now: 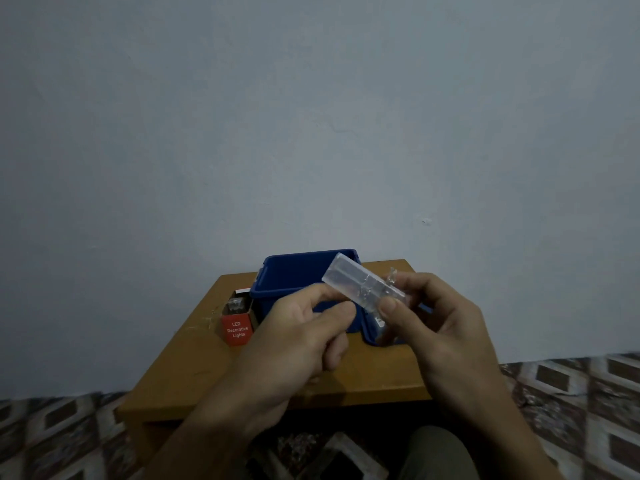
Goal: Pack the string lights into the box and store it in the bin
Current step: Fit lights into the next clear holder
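- Two hands met over the bench (194, 368), and between them I had a clear plastic battery case (360, 282), the string lights' power pack, raised and tilted in front of the blue bin (277, 271).
- Right hand (436, 327): grip clamped on the case's lower end, thumb on the near face, fingers behind it. A few small bulbs and thin wire (391, 274) showed above those fingers.
- Left hand (298, 337): thumb and forefinger pinched together just beside the case's near edge. I judged they held a strand of wire, though the dim picture left that too faint to confirm.
- The red box (236, 326) marked "LED Decorative Lights" stood open on the bench, touching the bin's left wall, with something pale showing in its mouth.
- Risks as I saw them: the wire was thin and nearly invisible in that light, so a loose loop could snag on the bin's rim or tangle when fed into the box. The case was smooth and held only at one end, so it could slip. The box was light and unsteadied, and a push might tip it.
- Both forearms reached forward from below, wrists turned inward, palms half facing each other.
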Demonstrator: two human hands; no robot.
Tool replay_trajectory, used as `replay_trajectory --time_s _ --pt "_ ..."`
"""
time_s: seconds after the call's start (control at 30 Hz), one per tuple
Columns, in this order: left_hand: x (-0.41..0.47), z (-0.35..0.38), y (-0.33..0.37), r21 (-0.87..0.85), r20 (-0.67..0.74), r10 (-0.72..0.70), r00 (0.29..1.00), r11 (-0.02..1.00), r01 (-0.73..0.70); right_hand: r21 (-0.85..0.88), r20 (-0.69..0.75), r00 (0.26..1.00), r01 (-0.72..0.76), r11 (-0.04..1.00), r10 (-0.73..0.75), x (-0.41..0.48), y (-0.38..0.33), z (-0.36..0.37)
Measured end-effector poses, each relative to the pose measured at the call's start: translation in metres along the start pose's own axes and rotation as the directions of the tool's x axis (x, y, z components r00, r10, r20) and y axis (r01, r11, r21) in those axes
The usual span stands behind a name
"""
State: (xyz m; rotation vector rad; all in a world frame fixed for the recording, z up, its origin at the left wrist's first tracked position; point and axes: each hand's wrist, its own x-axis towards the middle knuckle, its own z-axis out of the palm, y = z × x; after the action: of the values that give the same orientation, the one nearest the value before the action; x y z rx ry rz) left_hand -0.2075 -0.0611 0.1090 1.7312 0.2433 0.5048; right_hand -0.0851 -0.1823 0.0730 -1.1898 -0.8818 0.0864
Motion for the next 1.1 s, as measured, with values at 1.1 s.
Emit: replay_trajectory --time_s 1.1 --pt "0.007 -0.015 -0.008 -0.198 0.149 -0.071 0.986 0.975 0.100 0.276 0.253 0.942 -0.287 0.917 0.219 0.004 0.000 -0.004"
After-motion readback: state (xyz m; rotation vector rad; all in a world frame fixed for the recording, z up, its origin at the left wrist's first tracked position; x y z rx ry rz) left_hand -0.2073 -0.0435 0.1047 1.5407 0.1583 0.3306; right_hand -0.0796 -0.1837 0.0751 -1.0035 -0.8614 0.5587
